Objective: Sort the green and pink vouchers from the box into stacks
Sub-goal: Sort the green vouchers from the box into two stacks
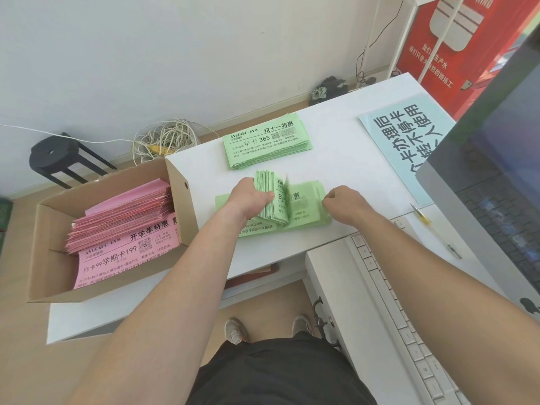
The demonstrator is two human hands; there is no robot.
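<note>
Bare forearms lay across the foreground, over the white desk (336, 171). The left hand (251, 198) was clamped on a raised bundle of green paper vouchers (266, 185), thumb on top. The right hand (343, 201) was curled at the bundle's right end; a pinch could not be confirmed. The bundle's long axis ran hand to hand. The pink paper vouchers (122, 226) sat in the brown cardboard box (176, 206), left of and nearer the left hand.

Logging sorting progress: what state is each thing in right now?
box: open-topped, partly filled.
pink vouchers: loosely piled in the box.
far green stack: lying flat on the desk.
green bundle: left part bent upward, the rest flat.
left hand: grips the green bundle's raised part.
right hand: fingers curled at the bundle's right edge; grip unclear.
</note>
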